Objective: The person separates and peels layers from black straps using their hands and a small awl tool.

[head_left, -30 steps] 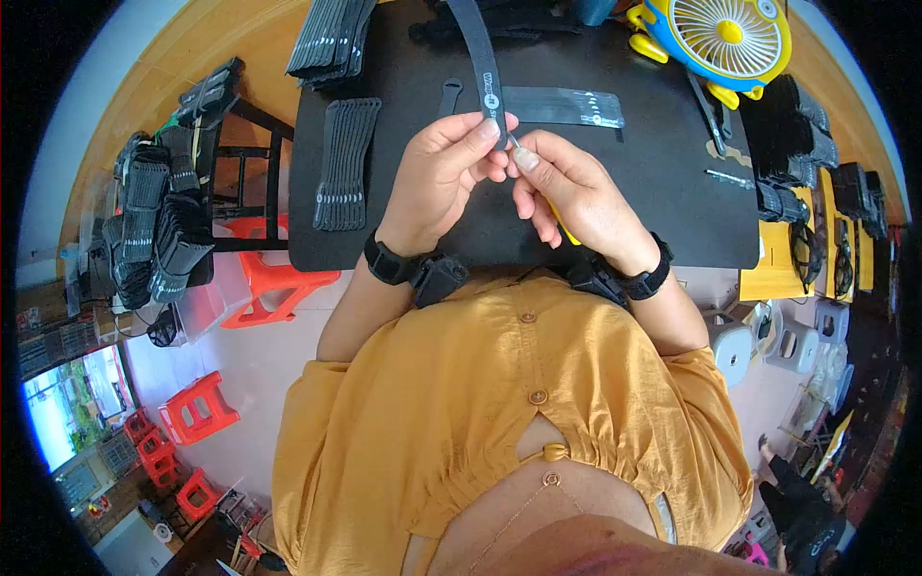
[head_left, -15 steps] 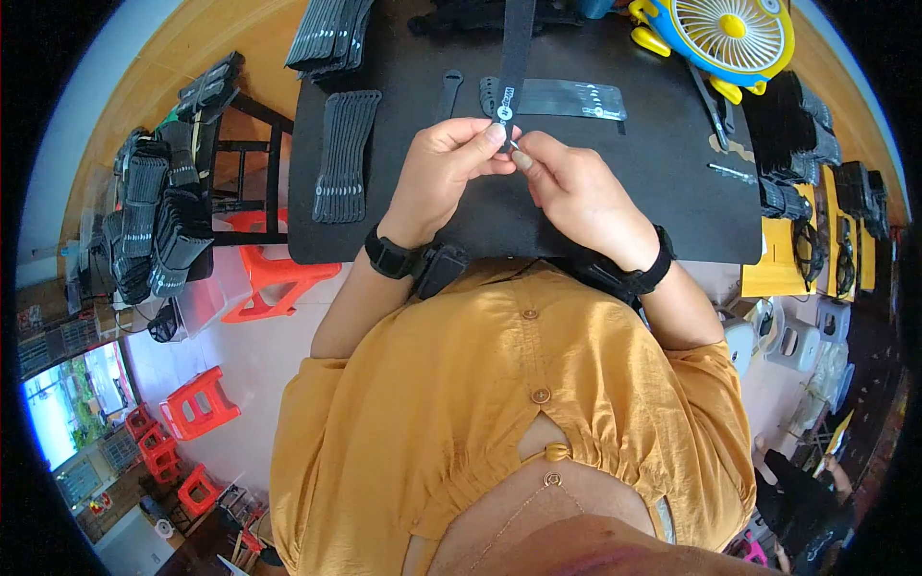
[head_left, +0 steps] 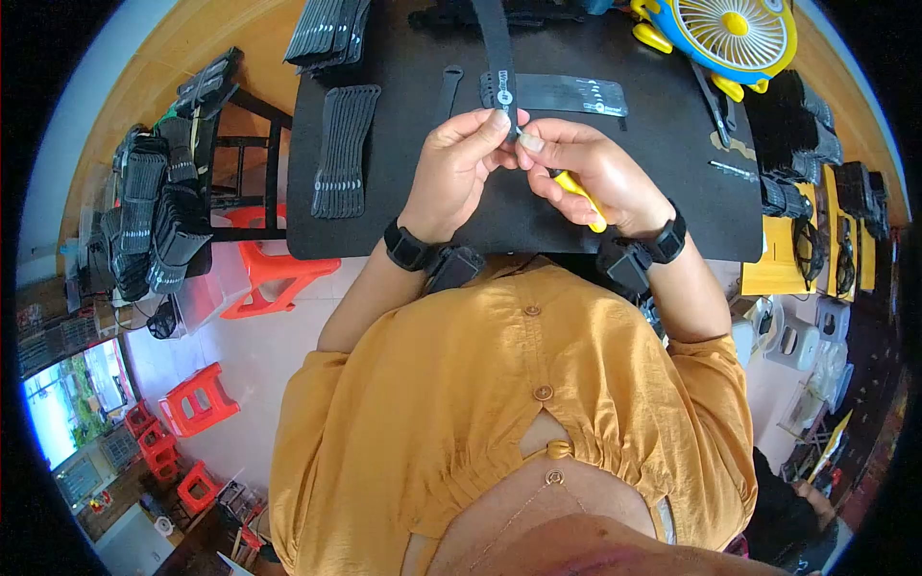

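Note:
My left hand (head_left: 459, 163) pinches the near end of a black strap (head_left: 497, 58) with white lettering, which stretches away over the dark table (head_left: 413, 230). My right hand (head_left: 586, 173) is closed round a small tool with a yellow and black handle (head_left: 583, 197); its thin tip meets the strap's end between the fingertips of both hands. Behind the hands lies a row of overlapping black straps (head_left: 557, 94). A fanned stack of straps (head_left: 344, 154) is to the left, with a single short strap (head_left: 449, 91) between.
More strap bundles (head_left: 327, 34) lie at the table's back left. A yellow and blue fan (head_left: 735, 34) stands at the back right. Strap piles (head_left: 158, 206) hang at the left, with red stools (head_left: 200, 398) below. Part of another person (head_left: 797, 509) shows at lower right.
The strap's far end has swung to the left since the middle frame. My right hand has turned, and the yellow handle shows again. The other person at lower right has moved lower.

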A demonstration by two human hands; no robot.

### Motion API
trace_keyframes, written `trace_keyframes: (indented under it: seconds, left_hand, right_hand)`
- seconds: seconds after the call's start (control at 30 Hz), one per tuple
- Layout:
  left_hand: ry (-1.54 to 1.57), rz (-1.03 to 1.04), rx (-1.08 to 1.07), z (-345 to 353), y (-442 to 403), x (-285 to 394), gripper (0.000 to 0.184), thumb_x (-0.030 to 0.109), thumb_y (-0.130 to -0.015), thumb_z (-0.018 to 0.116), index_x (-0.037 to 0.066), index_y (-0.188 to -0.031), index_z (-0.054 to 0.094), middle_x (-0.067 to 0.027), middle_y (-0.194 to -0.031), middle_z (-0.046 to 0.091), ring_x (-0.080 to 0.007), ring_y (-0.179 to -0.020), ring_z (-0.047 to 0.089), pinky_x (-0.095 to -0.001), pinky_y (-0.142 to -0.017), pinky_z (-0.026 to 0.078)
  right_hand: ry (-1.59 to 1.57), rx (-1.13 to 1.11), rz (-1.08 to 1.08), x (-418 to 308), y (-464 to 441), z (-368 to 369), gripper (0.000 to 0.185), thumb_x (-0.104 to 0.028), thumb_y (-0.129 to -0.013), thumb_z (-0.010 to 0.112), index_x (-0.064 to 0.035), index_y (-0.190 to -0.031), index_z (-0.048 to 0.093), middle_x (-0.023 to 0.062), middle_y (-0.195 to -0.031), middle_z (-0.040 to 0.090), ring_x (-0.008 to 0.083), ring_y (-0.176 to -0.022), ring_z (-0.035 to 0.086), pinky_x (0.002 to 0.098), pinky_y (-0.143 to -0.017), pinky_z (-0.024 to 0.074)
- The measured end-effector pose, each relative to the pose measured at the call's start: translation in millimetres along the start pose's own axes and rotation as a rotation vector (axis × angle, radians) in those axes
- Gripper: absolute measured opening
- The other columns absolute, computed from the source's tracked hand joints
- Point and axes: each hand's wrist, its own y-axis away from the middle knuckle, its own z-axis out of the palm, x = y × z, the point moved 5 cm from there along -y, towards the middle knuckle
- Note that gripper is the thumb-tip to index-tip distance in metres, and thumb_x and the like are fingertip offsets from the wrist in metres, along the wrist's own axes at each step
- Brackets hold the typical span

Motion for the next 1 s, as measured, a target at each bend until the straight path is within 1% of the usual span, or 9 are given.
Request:
trace_keyframes:
  seconds: [0.1,0.17,0.2,0.37,0.47,0.53,0.57,0.67,1.0]
  left_hand:
    - [-0.029,0.009,0.013,-2,-1,0,0.024,0.015,-0.099,0.055,-0.004,-0.111,0.065,-0.0072,-0.099,0.067,-0.0122,-0.085,0.062,-0.0258,-0.076,0.050]
    - [-0.076,0.018,0.099,-3,-2,-2,0.024,0.015,-0.099,0.055,-0.003,-0.110,0.065,-0.0072,-0.098,0.067,-0.0121,-0.086,0.062,-0.0258,-0.076,0.050]
    - [-0.124,0.030,0.184,-6,-3,-3,0.024,0.015,-0.099,0.056,-0.003,-0.110,0.066,-0.0072,-0.098,0.067,-0.0120,-0.086,0.062,-0.0258,-0.075,0.050]
    - [-0.232,0.057,0.244,-14,-3,-15,0.023,0.015,-0.098,0.057,-0.003,-0.108,0.067,-0.0069,-0.098,0.067,-0.0093,-0.079,0.059,-0.0234,-0.070,0.050]
    - [-0.240,0.029,0.239,-13,0,-12,0.023,0.016,-0.098,0.056,-0.002,-0.108,0.067,-0.0052,-0.092,0.065,-0.0071,-0.072,0.055,-0.0207,-0.064,0.048]
    - [-0.208,0.017,0.220,-11,2,-10,0.024,0.016,-0.099,0.055,-0.002,-0.108,0.066,-0.0041,-0.088,0.064,-0.0061,-0.068,0.052,-0.0193,-0.060,0.046]
    - [-0.128,0.002,0.182,-9,2,-11,0.025,0.017,-0.099,0.055,-0.002,-0.109,0.066,-0.0030,-0.085,0.062,-0.0058,-0.066,0.051,-0.0186,-0.059,0.045]
    - [-0.038,-0.010,0.118,-3,2,-9,0.026,0.018,-0.100,0.053,-0.002,-0.112,0.065,-0.0018,-0.081,0.060,-0.0057,-0.063,0.051,-0.0178,-0.057,0.043]
    - [-0.033,-0.151,-0.078,2,6,3,0.031,0.017,-0.101,0.051,-0.005,-0.120,0.059,-0.0063,-0.089,0.064,-0.0105,-0.072,0.059,-0.0213,-0.067,0.051]
  right_hand:
    - [-0.240,-0.114,-0.002,10,-6,4,0.019,-0.021,-0.102,0.047,-0.0060,-0.095,0.056,0.0006,-0.061,0.052,0.0071,-0.040,0.045,0.0219,-0.036,0.0358]
    - [0.646,0.341,-0.436,5,-10,0,0.016,-0.017,-0.098,0.049,-0.0025,-0.096,0.056,0.0075,-0.063,0.057,0.0184,-0.048,0.057,0.0302,-0.042,0.0468]
    - [1.022,0.497,-0.580,0,-4,6,0.011,-0.011,-0.092,0.052,-0.0014,-0.097,0.055,0.0151,-0.069,0.061,0.0311,-0.062,0.065,0.0406,-0.055,0.0540]
    - [1.403,0.574,-0.510,3,-3,9,0.011,-0.006,-0.085,0.053,-0.0043,-0.096,0.053,0.0169,-0.076,0.065,0.0355,-0.068,0.066,0.0462,-0.062,0.0540]
    - [1.341,0.561,-0.576,3,-3,2,0.009,-0.010,-0.089,0.053,-0.0029,-0.095,0.055,0.0159,-0.073,0.063,0.0335,-0.064,0.065,0.0416,-0.056,0.0536]
    - [0.770,0.308,-0.442,5,-8,-6,0.018,-0.018,-0.098,0.051,-0.0030,-0.093,0.058,0.0093,-0.069,0.060,0.0216,-0.052,0.060,0.0309,-0.046,0.0479]
    - [0.769,0.309,-0.440,-1,-4,-6,0.018,-0.018,-0.098,0.051,-0.0030,-0.093,0.058,0.0093,-0.069,0.060,0.0216,-0.052,0.060,0.0309,-0.046,0.0479]
    - [0.121,0.145,-0.141,8,-2,-6,0.031,-0.028,-0.104,0.044,-0.0059,-0.092,0.061,-0.0005,-0.070,0.057,0.0026,-0.043,0.043,0.0182,-0.038,0.0325]
    - [-0.035,-0.001,-0.096,11,6,-4,0.028,-0.028,-0.104,0.044,-0.0052,-0.095,0.059,0.0014,-0.065,0.055,0.0023,-0.038,0.040,0.0166,-0.034,0.0289]
